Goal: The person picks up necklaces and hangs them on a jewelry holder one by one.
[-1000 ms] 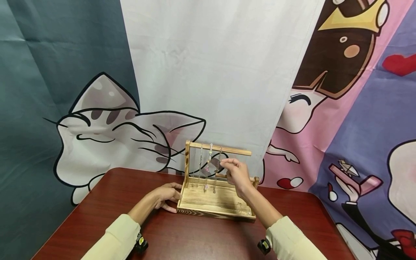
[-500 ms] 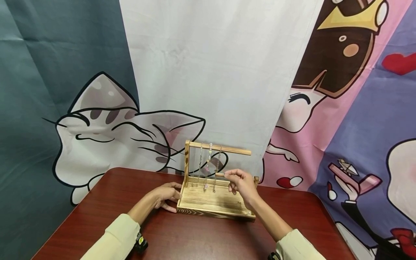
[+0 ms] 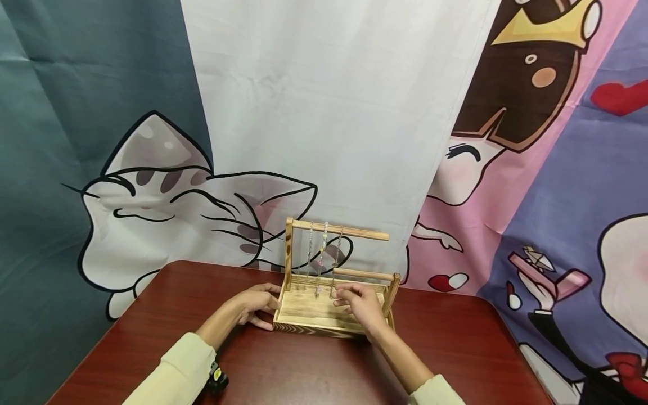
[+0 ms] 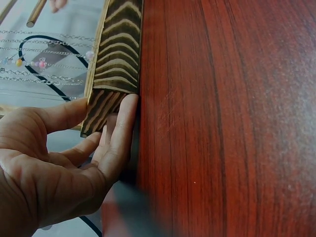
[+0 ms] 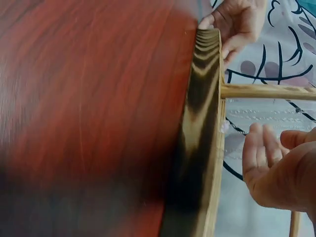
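Observation:
A wooden jewelry stand with a tray base stands on the table. Three necklaces hang from its upper bar: a silver one on the left, a colored beaded one in the middle and a chain necklace on the right. My left hand grips the tray's left front corner; the left wrist view shows thumb and fingers around the striped wood. My right hand is over the tray, fingertips by the chain necklace's lower end; in the right wrist view its fingers look fairly straight. Contact is unclear.
A shorter lower bar juts leftward from a post at the stand's right end. Beneath everything lies a dark red wooden table. Close behind hangs a printed cloth with cartoon figures.
My right hand has come down from beside the chain necklace's upper part, past the lower bar, and moved left to the necklace's lower end. The left hand keeps its grip.

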Demonstrator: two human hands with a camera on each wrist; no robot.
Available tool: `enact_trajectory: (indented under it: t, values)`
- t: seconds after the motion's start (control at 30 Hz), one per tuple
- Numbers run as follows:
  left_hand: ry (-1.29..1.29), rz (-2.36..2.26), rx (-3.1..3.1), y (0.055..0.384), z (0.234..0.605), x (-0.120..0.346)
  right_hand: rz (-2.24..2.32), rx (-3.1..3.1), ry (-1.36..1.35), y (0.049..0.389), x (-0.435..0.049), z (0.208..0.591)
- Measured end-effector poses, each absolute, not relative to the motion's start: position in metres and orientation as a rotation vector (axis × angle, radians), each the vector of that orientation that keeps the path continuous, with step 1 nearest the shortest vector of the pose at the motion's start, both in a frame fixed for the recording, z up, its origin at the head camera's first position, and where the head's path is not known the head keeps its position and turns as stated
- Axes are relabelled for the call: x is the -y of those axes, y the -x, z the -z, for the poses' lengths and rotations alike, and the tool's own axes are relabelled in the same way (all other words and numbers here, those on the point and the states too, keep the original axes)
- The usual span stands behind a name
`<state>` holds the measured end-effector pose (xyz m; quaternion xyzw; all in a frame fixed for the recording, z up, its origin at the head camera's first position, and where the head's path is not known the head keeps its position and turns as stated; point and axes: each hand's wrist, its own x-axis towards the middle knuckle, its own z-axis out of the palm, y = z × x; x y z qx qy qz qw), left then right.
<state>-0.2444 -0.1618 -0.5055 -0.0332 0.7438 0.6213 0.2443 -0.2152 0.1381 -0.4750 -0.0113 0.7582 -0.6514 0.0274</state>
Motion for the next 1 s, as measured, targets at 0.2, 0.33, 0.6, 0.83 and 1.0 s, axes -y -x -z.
enact_trajectory:
  t: [0.2,0.33,0.6,0.83,1.0]
  values:
    - [0.099,-1.694,-2.038,0.243,0.505,0.162,1.726,-2.632,0.143,0.214,-0.123,0.487]
    - [0.097,-1.694,-2.036,0.243,0.505,0.161,1.447,-2.794,0.165,0.208,-0.115,0.487]
    - [0.098,-1.691,-2.028,0.245,0.506,0.161,1.160,-2.944,0.134,0.206,-0.104,0.515]
    - [0.103,-1.694,-2.025,0.245,0.507,0.162,0.769,-2.987,-0.115,0.214,-0.099,0.546]
    - [0.102,-1.694,-2.022,0.245,0.506,0.163,0.586,-2.975,-0.254,0.220,-0.097,0.542]
